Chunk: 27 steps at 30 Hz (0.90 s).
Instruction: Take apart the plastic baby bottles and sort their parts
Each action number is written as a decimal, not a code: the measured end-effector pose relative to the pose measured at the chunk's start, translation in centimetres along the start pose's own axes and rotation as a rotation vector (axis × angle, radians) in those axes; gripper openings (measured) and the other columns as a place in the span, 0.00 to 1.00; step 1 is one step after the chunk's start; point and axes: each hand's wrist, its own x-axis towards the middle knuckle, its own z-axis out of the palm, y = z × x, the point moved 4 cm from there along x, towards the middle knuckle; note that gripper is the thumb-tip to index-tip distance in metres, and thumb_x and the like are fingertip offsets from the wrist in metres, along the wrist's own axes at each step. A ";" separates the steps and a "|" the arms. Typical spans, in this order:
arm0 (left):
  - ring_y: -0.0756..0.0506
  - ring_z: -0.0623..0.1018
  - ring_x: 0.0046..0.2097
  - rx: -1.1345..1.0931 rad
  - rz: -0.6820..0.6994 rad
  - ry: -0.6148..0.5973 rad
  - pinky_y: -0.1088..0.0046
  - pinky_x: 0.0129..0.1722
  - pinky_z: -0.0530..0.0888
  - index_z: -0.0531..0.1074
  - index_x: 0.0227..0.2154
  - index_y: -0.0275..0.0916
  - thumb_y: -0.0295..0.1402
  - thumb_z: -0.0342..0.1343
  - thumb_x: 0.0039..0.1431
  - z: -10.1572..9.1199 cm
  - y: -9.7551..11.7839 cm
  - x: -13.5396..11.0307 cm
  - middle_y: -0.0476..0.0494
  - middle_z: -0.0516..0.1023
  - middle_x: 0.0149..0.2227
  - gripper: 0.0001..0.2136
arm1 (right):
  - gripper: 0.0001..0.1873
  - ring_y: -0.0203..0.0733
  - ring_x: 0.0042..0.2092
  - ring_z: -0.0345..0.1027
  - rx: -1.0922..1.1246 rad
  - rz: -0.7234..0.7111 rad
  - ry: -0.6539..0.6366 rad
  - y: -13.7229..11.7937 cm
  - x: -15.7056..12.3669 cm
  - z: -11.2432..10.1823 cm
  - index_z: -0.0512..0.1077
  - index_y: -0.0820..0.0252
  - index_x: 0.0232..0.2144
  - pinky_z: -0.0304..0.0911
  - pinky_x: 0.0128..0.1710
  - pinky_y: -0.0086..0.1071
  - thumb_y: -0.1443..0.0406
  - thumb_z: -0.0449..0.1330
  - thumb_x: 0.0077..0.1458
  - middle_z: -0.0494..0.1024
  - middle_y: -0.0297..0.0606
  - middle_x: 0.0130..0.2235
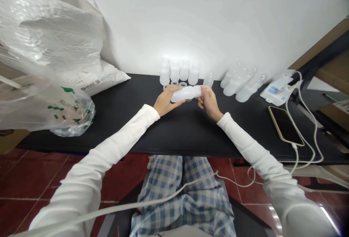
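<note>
My left hand point(165, 100) is wrapped round a white translucent plastic bottle point(185, 93) held sideways above the black table point(136, 120). My right hand point(209, 102) pinches the bottle's right end, at its neck; whether a cap sits there is hidden by the fingers. Just behind the hands, several white bottles point(178, 71) stand upright in a row against the wall, with a few small rings or caps point(178, 83) lying in front of them.
Several bottles point(241, 82) lie on their sides at the back right. Further right lie a white packet point(276, 89) and a phone point(285, 125) on a white cable. Large plastic bags point(46, 59) fill the left; a white sack point(100, 79) rests behind them.
</note>
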 end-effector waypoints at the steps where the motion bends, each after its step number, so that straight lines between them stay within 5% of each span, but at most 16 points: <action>1: 0.38 0.77 0.57 -0.008 0.007 -0.004 0.55 0.57 0.74 0.65 0.57 0.43 0.47 0.60 0.62 0.1 -0.1 0.0 0.36 0.75 0.54 0.25 | 0.33 0.29 0.21 0.52 -0.008 -0.047 0.000 -0.2 0.0 0.1 0.64 0.53 0.39 0.54 0.17 0.25 0.35 0.64 0.48 0.62 0.23 0.24; 8: 0.37 0.73 0.61 0.014 0.101 -0.079 0.52 0.60 0.73 0.59 0.64 0.45 0.44 0.57 0.65 0.4 -0.3 -0.2 0.34 0.71 0.59 0.27 | 0.32 0.37 0.33 0.69 -0.241 -0.280 0.082 -1.1 0.2 -1.2 0.68 0.55 0.43 0.68 0.31 0.31 0.38 0.63 0.50 0.73 0.34 0.34; 13: 0.36 0.73 0.61 0.097 0.116 -0.118 0.53 0.60 0.72 0.60 0.65 0.43 0.46 0.56 0.65 0.3 0.3 0.2 0.33 0.71 0.60 0.28 | 0.26 0.40 0.36 0.70 -0.406 -0.453 0.160 -1.6 0.2 -1.9 0.66 0.55 0.39 0.71 0.39 0.35 0.40 0.61 0.56 0.71 0.34 0.34; 18: 0.35 0.71 0.62 0.172 0.044 -0.227 0.53 0.60 0.70 0.61 0.65 0.40 0.42 0.52 0.67 0.5 0.3 0.2 0.31 0.70 0.61 0.26 | 0.18 0.43 0.42 0.72 -0.537 -0.657 0.448 -3.3 0.0 -4.2 0.60 0.54 0.44 0.72 0.47 0.41 0.49 0.55 0.64 0.69 0.38 0.40; 22: 0.33 0.72 0.58 0.268 -0.115 -0.125 0.50 0.57 0.70 0.65 0.60 0.38 0.39 0.52 0.66 0.7 -1.9 -0.4 0.30 0.69 0.59 0.22 | 0.15 0.46 0.47 0.71 -0.693 -0.814 0.732 -5.1 -0.2 -7.5 0.57 0.55 0.48 0.70 0.53 0.48 0.56 0.55 0.63 0.68 0.44 0.46; 27: 0.30 0.72 0.53 0.302 -0.250 -0.032 0.46 0.51 0.72 0.67 0.54 0.37 0.44 0.58 0.60 1.6 -5.4 -1.6 0.27 0.68 0.54 0.23 | 0.23 0.50 0.49 0.69 -0.869 -0.789 0.818 -4.8 0.3 -11.0 0.58 0.58 0.56 0.69 0.53 0.52 0.60 0.56 0.61 0.67 0.51 0.53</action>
